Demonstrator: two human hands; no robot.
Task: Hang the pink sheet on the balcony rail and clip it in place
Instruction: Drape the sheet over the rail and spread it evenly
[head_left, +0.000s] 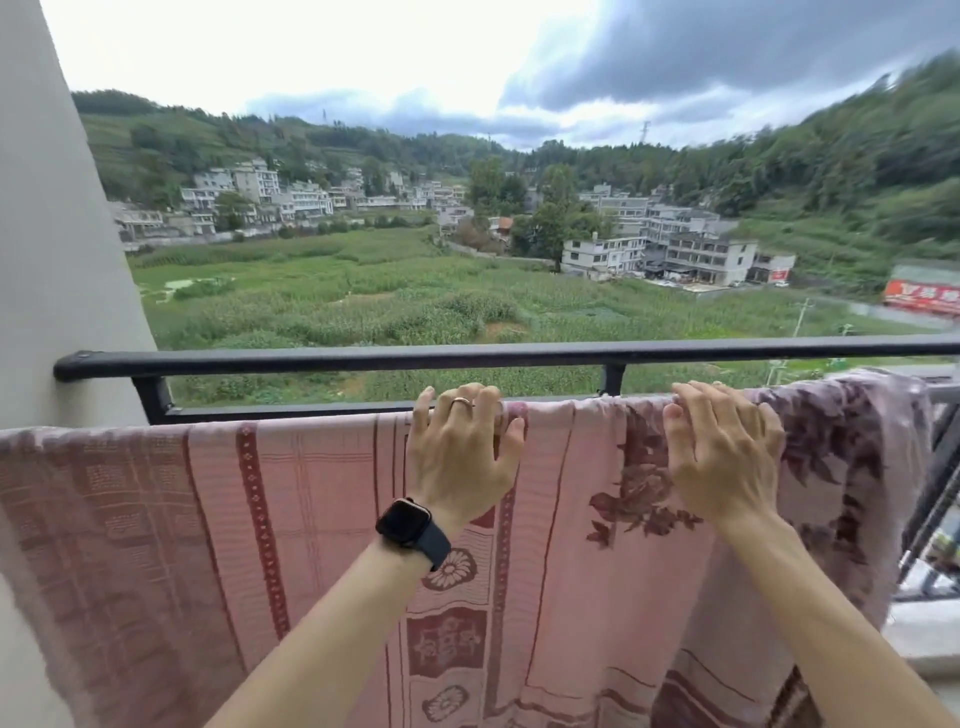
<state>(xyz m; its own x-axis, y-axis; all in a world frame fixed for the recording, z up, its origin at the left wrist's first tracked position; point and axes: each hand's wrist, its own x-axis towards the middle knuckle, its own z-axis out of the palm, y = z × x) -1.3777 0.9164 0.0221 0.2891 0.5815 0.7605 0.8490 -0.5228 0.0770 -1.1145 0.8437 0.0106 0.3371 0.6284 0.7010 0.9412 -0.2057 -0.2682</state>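
Noted: pink sheet (322, 519) draped over lower bar of balcony rail (363, 357), across lower frame; left hand (462, 457) and right hand (722, 457) each clamp its top fold, centre-right; advise sliding them apart, evening overhang before clipping (no clips visible).

Your sheet (322, 493) hangs across in front of you, just below the top rail (363, 357). Your left hand (462, 452) and right hand (722, 452) grip its upper edge, side by side, apart. Wall (52, 260) on your left, fields (337, 291) beyond the rail.
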